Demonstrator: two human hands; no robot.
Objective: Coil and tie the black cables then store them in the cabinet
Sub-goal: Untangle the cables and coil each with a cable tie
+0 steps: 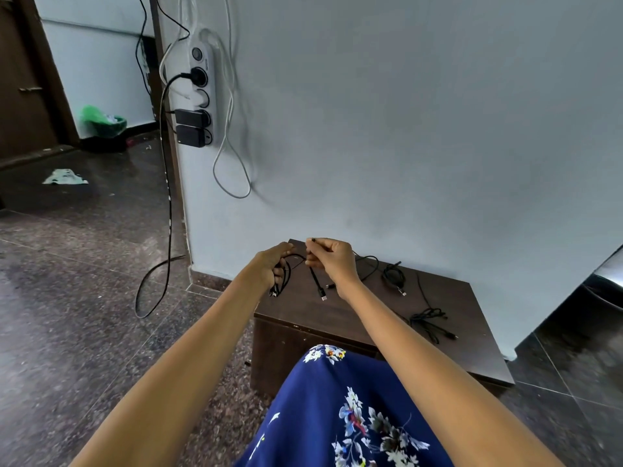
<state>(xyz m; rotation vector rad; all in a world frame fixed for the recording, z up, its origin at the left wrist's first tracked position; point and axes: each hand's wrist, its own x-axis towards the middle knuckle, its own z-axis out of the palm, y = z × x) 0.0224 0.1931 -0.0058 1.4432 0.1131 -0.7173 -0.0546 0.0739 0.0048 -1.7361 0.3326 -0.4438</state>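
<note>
My left hand (273, 264) grips a loose coil of black cable (285, 276) above the far left corner of the dark wooden cabinet (337, 318). My right hand (332, 259) pinches the same cable's strand close by, with one end sticking out above its fingers. A plug end (320, 289) hangs down between my hands. Further right on the cabinet top lie a small coiled black cable (393, 276) and a tangled black cable (431, 320).
A grey wall stands right behind the cabinet. A power strip (201, 96) with black plugs and white wires hangs on the wall at upper left. A black cord (161, 281) trails over the dark stone floor. A green bin (102, 124) stands far left.
</note>
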